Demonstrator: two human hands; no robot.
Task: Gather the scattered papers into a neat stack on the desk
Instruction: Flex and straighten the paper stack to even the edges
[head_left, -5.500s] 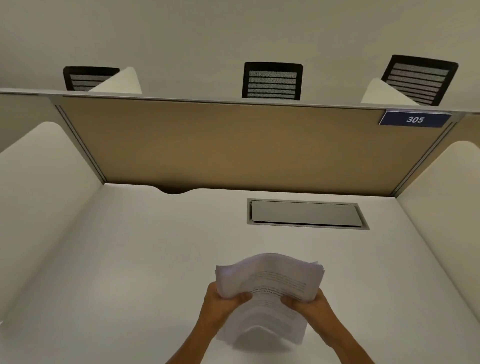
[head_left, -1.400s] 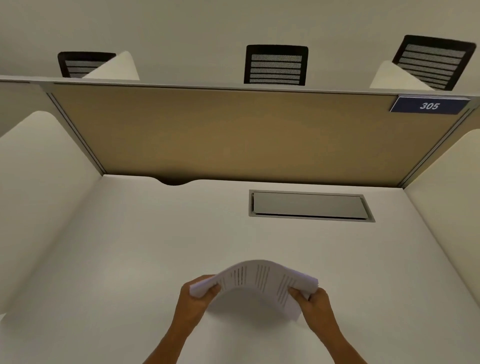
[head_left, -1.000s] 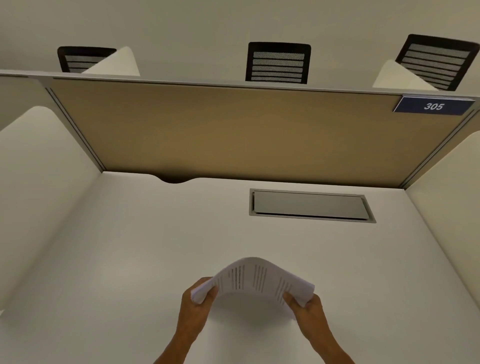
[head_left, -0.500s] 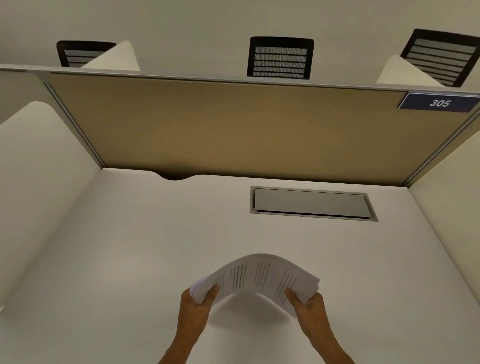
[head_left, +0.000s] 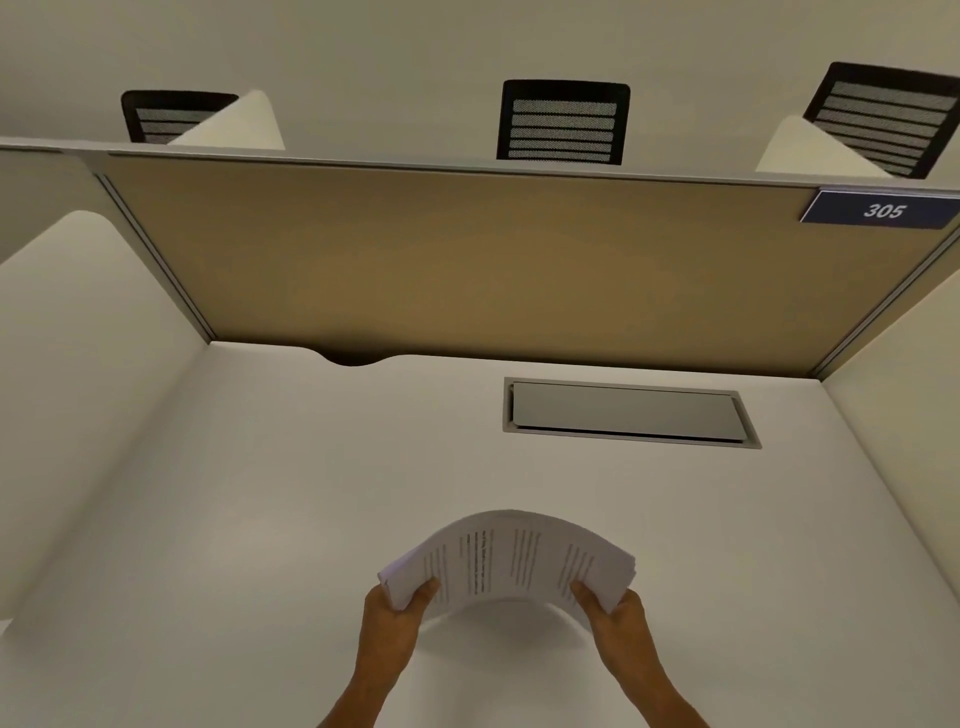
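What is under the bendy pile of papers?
Under the arched stack of papers only bare white desk and its shadow show. The left hand and right hand grip its ends; fingers beneath are hidden.

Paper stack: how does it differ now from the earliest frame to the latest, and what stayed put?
Earlier the stack stood more upright, gripped near its lower middle. Now it lies turned sideways and bowed upward, the left hand and right hand gripping its two ends. Both hands held on throughout, above the desk. The desk's hatch and the 305 sign are unchanged.
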